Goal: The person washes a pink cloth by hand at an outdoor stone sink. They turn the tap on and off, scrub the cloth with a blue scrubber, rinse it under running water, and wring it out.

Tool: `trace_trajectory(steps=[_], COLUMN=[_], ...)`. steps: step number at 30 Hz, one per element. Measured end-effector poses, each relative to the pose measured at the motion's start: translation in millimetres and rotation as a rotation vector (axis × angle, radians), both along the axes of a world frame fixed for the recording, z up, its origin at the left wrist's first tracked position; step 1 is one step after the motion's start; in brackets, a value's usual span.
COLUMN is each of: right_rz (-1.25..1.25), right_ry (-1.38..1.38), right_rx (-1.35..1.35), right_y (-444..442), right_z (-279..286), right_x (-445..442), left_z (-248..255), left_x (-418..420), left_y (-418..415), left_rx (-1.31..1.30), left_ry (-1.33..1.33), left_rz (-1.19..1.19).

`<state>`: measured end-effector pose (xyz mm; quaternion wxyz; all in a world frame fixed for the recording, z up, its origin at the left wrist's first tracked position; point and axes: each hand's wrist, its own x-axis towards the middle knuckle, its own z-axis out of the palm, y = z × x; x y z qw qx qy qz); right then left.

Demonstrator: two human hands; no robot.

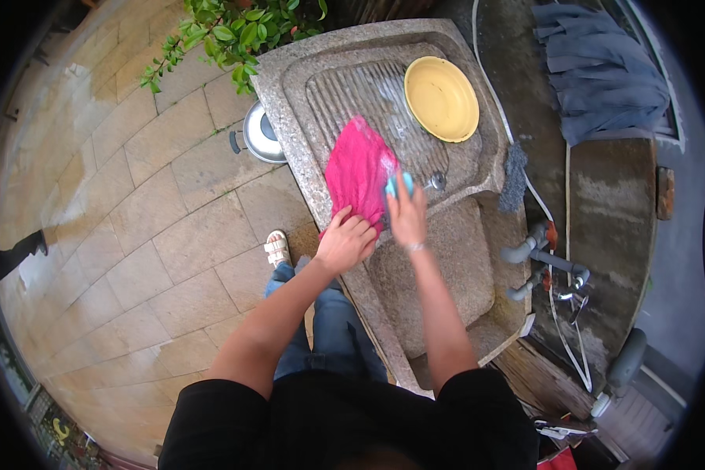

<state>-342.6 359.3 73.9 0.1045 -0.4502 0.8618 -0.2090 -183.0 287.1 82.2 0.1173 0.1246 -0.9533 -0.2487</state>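
A wet pink cloth point(361, 167) lies bunched lengthwise on the ribbed washboard point(352, 82) of a stone laundry sink. My left hand point(348, 238) grips its near end close to the sink's front rim. In my right hand point(408, 214) is a light-blue block point(400, 184), perhaps soap or a brush, blurred and held against the cloth's right edge. Whitish suds show on the cloth beside the block. A yellow enamel basin point(442, 98) rests on the washboard beyond, its inside showing no contents. The stone basin point(435, 264) of the sink lies below my right wrist.
A metal strainer point(437, 180) sits at the washboard's lower edge. Grey pipes with red-handled valves point(551, 236) and a white hose point(493, 88) run along the right wall. A grey rag point(513, 176) hangs over the sink's edge. A lidded pan point(263, 135) and leafy branches point(229, 35) are at the left.
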Motion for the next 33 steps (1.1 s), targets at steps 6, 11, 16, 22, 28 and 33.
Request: trace_trajectory(steps=[6, 11, 16, 22, 28, 33], right_rz=[-0.089, -0.129, 0.213, -0.197, 0.126, -0.297], right_ry=[0.249, -0.047, 0.102, 0.018, -0.031, 0.106], right_rx=[-0.041, -0.059, 0.134, -0.004, 0.076, 0.204], right_y=[-53.4, -60.6, -10.5, -72.2, -25.3, -108.0], right_z=[-38.6, -29.5, 1.7, -25.8, 8.4, -14.8], right_x=[-43.6, -59.1, 26.6, -55.0, 24.6, -55.5], left_z=[-6.1, -11.8, -13.2, -8.7, -14.1, -9.8], left_x=[-8.5, 0.0, 0.5, -11.4, 2.2, -12.2], left_y=[-1.8, 0.1, -5.4, -5.1, -5.3, -3.6], left_rx=[0.05, 0.04, 0.044, 0.045, 0.048, 0.058], left_ry=[0.193, 0.131, 0.2, 0.225, 0.208, 0.207], left_rz=[0.051, 0.016, 0.073, 0.068, 0.091, 0.074])
